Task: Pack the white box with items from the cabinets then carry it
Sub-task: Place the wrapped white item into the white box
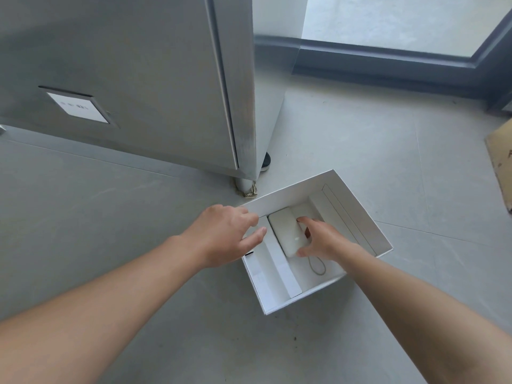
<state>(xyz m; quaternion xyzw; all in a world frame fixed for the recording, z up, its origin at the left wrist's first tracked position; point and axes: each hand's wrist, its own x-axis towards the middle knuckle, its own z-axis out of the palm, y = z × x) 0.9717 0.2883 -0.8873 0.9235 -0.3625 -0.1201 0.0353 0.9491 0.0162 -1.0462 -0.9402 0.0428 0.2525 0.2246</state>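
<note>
The white box (291,195) sits open on the floor (124,231), with the cabinet (138,79) just behind it. In the middle of the box my right hand (321,239) curls thumb and fingers round a pale power bank (286,231). My left hand (221,234) hangs over the box's left rim, fingers loosely bent, holding nothing.

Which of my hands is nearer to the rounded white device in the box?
Right. The right hand grips the rounded white device; the left hand is over the white box's left rim, apart from the device.
</note>
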